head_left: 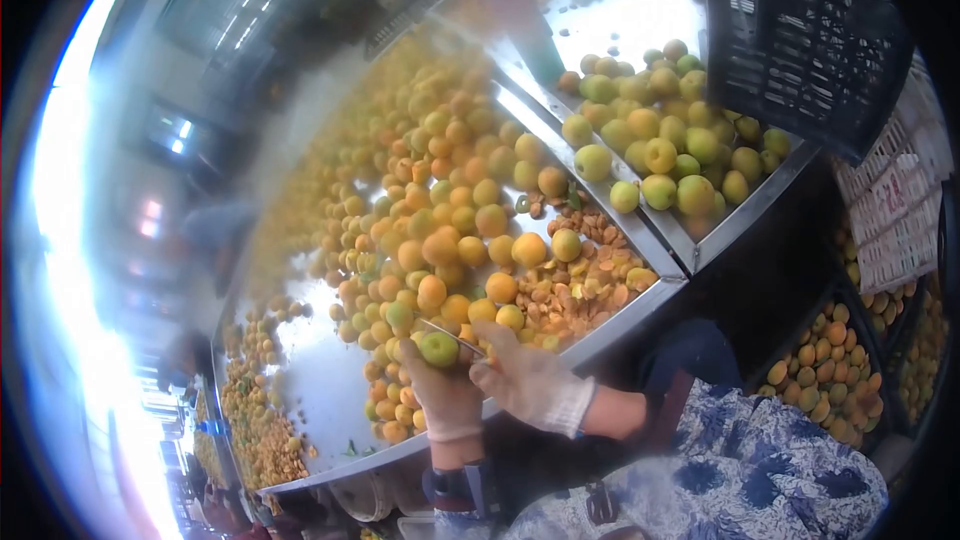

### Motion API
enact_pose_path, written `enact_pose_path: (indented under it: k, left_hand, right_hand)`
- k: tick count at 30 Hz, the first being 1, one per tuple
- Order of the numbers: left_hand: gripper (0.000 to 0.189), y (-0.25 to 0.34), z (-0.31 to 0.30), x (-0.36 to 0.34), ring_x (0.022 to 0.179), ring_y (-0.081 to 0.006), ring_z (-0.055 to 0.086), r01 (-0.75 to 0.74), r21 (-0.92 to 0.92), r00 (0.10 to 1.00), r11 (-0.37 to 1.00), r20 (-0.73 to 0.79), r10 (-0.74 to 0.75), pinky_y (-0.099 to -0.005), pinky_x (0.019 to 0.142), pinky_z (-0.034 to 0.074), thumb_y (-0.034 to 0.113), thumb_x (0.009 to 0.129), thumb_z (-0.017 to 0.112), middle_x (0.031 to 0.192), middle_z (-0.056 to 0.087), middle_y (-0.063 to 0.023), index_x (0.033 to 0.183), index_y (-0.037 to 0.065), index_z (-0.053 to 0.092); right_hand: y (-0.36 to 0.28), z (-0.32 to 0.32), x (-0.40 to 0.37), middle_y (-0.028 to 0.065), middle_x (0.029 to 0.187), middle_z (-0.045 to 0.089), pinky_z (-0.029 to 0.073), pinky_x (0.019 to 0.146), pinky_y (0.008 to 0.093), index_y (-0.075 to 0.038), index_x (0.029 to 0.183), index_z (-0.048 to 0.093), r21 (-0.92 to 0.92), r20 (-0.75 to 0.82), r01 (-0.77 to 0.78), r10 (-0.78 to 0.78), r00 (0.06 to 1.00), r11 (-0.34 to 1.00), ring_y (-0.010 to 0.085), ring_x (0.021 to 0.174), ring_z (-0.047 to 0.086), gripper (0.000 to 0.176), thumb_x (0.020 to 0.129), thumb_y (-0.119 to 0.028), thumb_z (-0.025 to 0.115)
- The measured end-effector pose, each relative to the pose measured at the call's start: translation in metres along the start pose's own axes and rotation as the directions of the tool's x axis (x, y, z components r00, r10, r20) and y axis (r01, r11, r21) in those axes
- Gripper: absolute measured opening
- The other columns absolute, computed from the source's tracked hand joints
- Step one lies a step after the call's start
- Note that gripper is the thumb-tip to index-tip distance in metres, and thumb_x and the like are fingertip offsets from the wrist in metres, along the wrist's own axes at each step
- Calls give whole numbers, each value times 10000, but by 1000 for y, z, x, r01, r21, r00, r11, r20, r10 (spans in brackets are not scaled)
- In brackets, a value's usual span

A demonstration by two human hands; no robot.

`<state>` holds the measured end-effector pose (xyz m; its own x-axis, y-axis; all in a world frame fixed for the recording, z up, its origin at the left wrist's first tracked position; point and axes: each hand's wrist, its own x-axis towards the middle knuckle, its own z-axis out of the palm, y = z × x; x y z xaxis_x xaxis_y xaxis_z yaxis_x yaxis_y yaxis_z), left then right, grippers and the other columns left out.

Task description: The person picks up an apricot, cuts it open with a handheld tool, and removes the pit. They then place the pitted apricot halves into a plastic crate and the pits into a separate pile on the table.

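- While my left hand (447, 395) pinches 1 greenish apricot (438, 348) over the steel table (312, 372), my right hand (527, 382) clamps the knife (456, 339) against it.
- Its blade could skid off the round skin into my gloved fingers (414, 360).
- Beyond, the piled fruit (450, 190) might roll if bumped.

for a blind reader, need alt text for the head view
Over a steel table heaped with orange fruit, the gloved left hand holds a green fruit while the gloved right hand sets a knife to it. Cut halves lie nearby, and a black crate stands by a greener pile.
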<state>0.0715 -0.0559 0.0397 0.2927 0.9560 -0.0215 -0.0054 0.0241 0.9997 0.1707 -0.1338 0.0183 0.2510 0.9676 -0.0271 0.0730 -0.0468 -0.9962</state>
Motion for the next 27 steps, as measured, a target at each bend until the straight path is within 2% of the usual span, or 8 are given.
enact_pose_path:
  k: [2,3,7,9,18,22,25,27]
  left_hand:
    - [306,6,16,6,843,-135,527,67,-372,977,926,-166,-137,-267,720,476,277,1030,393,968,548,-35,1205,35,457]
    - [349,7,9,3,843,-139,519,80,-289,994,954,-54,-99,-278,724,473,314,1036,385,977,547,-36,1222,27,452]
    - [402,12,11,3,843,-147,537,139,-273,988,952,-25,-152,-290,737,476,390,1034,375,968,560,-33,1205,42,480]
    - [474,22,20,2,831,-157,548,226,-398,965,889,-33,-260,-302,720,478,475,1022,348,937,570,-32,1176,56,509]
    - [487,20,18,6,727,-174,575,199,-401,970,894,-48,-238,-313,685,505,522,997,388,885,638,-48,1109,81,561]
    - [475,31,25,0,754,-167,576,213,-390,972,896,-8,-235,-312,704,502,513,1004,373,894,634,-46,1096,86,561]
    - [460,33,32,-6,758,-158,566,182,-283,978,942,-42,-202,-303,711,493,501,1011,359,894,628,-41,1067,90,559]
    - [493,32,37,-6,736,-134,522,111,-218,988,969,-84,-132,-246,627,440,528,999,359,827,549,-19,1087,75,533]
  right_hand:
    - [1,-1,0,198,841,621,491,716,485,-65,1191,490,-35,-50,20,-22,999,999,424,819,619,363,952,-337,513]
    - [-7,-5,-1,191,844,619,490,690,493,-76,1027,532,-103,-89,20,-29,996,995,414,816,617,271,942,-333,521]
    - [-1,-3,0,181,834,619,491,653,493,-90,990,537,-223,-159,118,-156,975,967,402,794,621,249,934,-332,527]
    - [-4,-5,-1,174,812,618,496,629,482,-92,959,541,-266,-111,140,-174,979,954,394,762,627,237,927,-326,533]
    - [-6,-8,-2,149,837,650,503,592,480,-93,1005,532,-299,-91,124,-157,983,946,367,724,645,254,945,-338,505]
    - [-9,-10,-1,152,838,651,503,595,480,-94,1028,535,-292,-73,105,-132,989,951,366,728,646,264,943,-342,510]
    - [-11,-9,-1,153,833,651,505,596,475,-93,1040,521,-287,-63,99,-122,991,953,369,736,646,273,940,-347,517]
    - [-12,-9,1,169,793,649,505,599,490,-84,1033,500,-264,-78,101,-126,989,959,384,722,647,294,943,-363,510]
